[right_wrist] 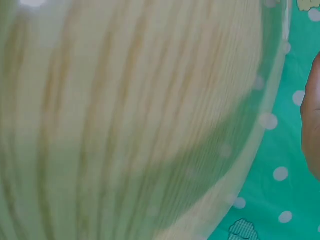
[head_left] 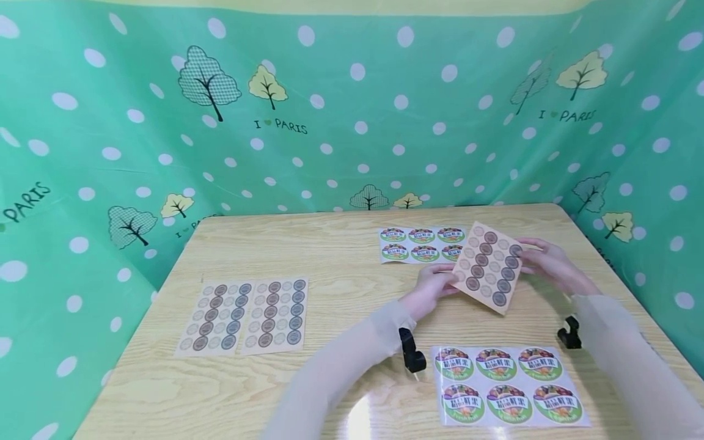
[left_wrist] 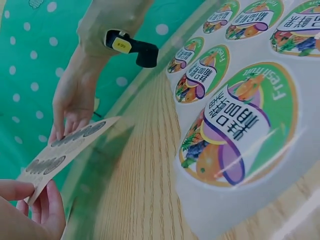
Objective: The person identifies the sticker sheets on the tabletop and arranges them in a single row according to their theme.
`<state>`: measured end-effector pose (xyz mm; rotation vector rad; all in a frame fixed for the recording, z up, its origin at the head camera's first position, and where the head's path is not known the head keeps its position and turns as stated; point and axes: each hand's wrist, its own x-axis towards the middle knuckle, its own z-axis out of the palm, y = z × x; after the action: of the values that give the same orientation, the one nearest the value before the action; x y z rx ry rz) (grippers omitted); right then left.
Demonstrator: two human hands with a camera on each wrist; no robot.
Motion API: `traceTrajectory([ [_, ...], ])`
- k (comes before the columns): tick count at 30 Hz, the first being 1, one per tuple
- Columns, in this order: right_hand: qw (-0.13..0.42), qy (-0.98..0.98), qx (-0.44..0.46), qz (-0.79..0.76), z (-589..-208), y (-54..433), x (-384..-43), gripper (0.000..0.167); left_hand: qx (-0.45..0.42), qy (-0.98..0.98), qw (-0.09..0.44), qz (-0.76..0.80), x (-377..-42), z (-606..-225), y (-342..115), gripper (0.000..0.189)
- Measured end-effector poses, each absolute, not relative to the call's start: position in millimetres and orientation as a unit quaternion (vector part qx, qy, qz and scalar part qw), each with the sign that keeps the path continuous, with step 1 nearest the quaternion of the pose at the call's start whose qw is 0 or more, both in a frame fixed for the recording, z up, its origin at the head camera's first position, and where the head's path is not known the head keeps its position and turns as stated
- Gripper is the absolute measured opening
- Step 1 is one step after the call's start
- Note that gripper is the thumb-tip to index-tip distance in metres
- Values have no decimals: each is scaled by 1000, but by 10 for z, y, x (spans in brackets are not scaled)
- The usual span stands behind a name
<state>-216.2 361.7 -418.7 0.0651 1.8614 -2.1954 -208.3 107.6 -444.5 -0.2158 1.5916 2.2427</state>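
Both hands hold a tan sheet of round stickers [head_left: 486, 269] tilted above the table, with rows of dark and pale circles facing up. My left hand [head_left: 431, 288] pinches its left edge, thumb on top and fingers below, as the left wrist view shows on the sticker sheet [left_wrist: 47, 162]. At the opposite edge, my right hand [head_left: 552, 264] grips the sheet between thumb and fingers. Just behind it lies a white sheet of fruit-label stickers [head_left: 407, 245], partly covered by the held sheet. In the right wrist view only a sliver of the right hand [right_wrist: 312, 117] appears.
Two more tan sticker sheets [head_left: 214, 318] [head_left: 275, 316] lie side by side on the left of the wooden table [head_left: 341, 269]. Nearer the front, between the forearms, is another fruit-label sheet [head_left: 508, 386]. A green dotted cloth [head_left: 330, 122] hangs behind and around the table.
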Motion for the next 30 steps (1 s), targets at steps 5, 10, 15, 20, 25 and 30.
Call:
traceTrajectory([
  [5,128,669,10,-732,-4215,3562,-2186,21,-78,564,191,800,-2064,-4427,970,30],
  [10,124,666,-20,-735,-4280,3525,-2241,24,-84,565,188,799,-2039,-4406,880,31],
  [15,126,645,-28,-754,-4242,3422,-2234,24,-88,563,178,802,-2005,-4388,802,32],
  [20,131,638,-20,-758,-4184,3311,-2218,28,-90,561,173,804,-1962,-4362,712,31],
  [25,135,659,-16,-740,-4158,3227,-2216,23,-87,566,170,802,-1924,-4343,622,31],
  [30,137,689,-8,-711,-4142,3147,-2231,22,-82,570,169,800,-1893,-4341,530,33],
])
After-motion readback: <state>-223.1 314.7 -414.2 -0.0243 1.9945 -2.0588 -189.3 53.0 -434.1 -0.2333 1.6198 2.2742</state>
